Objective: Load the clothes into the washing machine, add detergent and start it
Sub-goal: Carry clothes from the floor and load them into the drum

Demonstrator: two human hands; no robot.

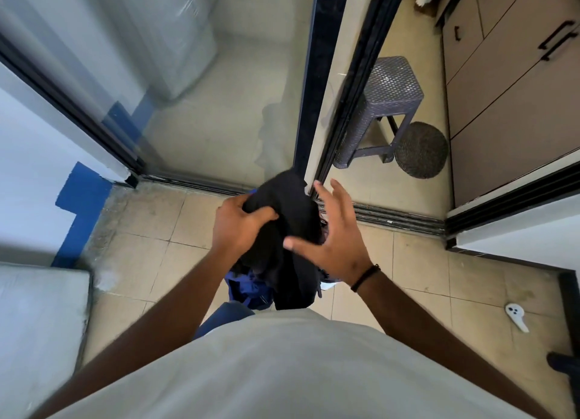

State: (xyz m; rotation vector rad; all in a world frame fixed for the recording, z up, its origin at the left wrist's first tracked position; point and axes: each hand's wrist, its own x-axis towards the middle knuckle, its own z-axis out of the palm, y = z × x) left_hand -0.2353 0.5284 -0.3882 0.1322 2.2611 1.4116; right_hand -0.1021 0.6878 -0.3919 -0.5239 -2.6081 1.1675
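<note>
The left hand (238, 227) clamps a bundle of black clothes (288, 230) at waist height before the sliding glass door (219, 104); the right hand (332, 239) hovers beside it, fingers spread. One-handed, loose blue garments (248, 290) underneath could slip to the floor.

One head-worn camera looks steeply down, close over tiled floor (194, 261) (edges perhaps distorted).

Left hand (240, 227) gripping black clothes (285, 230), right hand (337, 239) spread beside them, above tiled floor (141, 230)
</note>
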